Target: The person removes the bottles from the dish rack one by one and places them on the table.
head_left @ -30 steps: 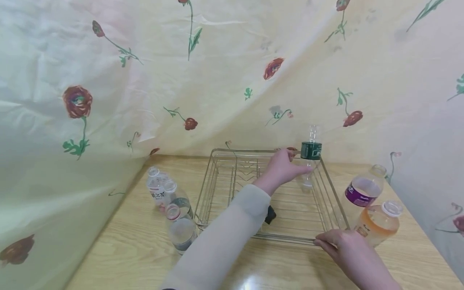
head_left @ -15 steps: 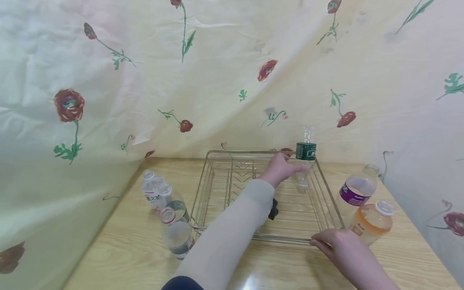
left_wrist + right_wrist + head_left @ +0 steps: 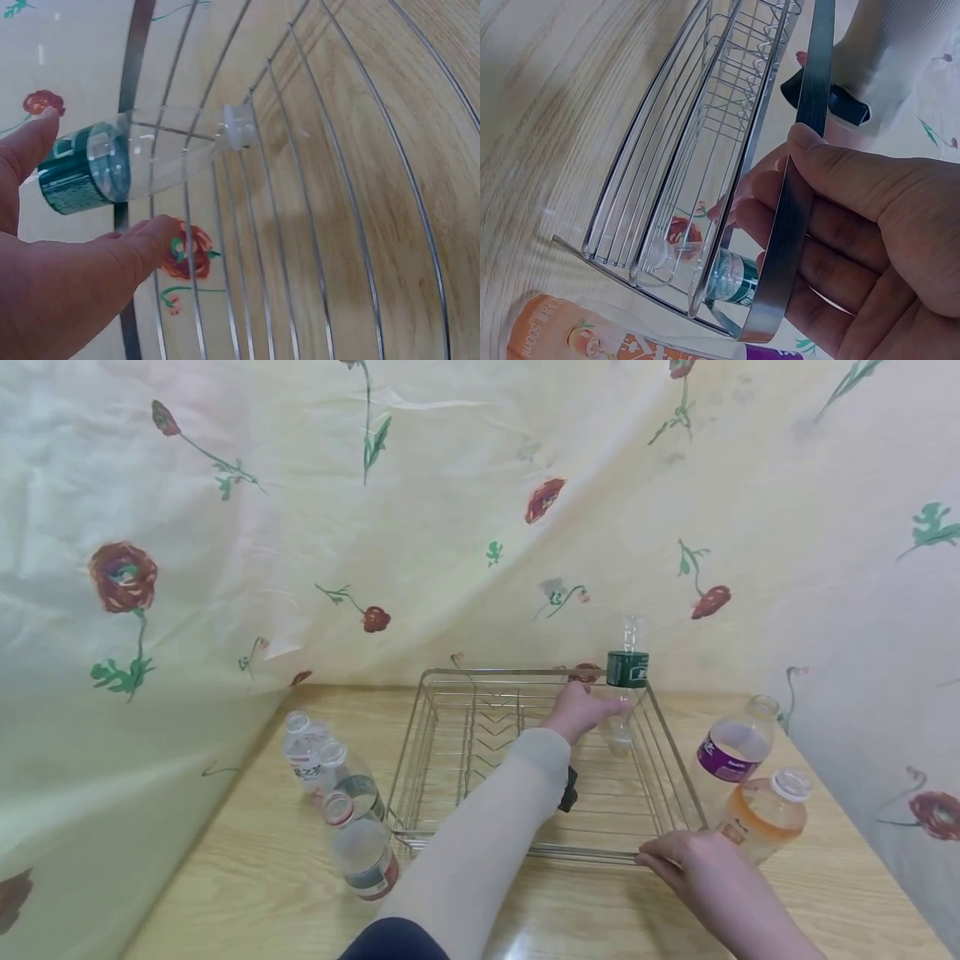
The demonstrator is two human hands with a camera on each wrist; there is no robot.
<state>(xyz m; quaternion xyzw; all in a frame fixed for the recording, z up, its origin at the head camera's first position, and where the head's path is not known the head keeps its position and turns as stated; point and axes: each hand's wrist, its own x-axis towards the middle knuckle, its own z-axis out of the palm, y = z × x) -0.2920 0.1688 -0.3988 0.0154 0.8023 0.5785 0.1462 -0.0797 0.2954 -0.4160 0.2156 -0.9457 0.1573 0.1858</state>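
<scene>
A clear plastic bottle (image 3: 628,668) with a green label stands neck down inside the back right corner of the wire dish rack (image 3: 678,760). Its white neck end (image 3: 240,126) points at the rack floor in the left wrist view. My left hand (image 3: 581,712) reaches across the rack beside this bottle, thumb and fingers spread apart around its sides, with a gap between lower fingers and plastic. At the front right corner my right hand (image 3: 697,860) pinches the rack's flat metal rim (image 3: 780,262) between thumb and fingers.
Left of the rack stand three clear bottles, the nearest one (image 3: 362,852) with a red neck ring. On the right are a purple-labelled bottle (image 3: 731,752) and an orange-labelled bottle (image 3: 765,814). Flowered cloth (image 3: 450,527) hangs behind and along the sides of the wooden table (image 3: 247,860).
The head view has shifted slightly, so everything appears a little further left. Relative to the rack, both hands and the green-labelled bottle stay almost in place.
</scene>
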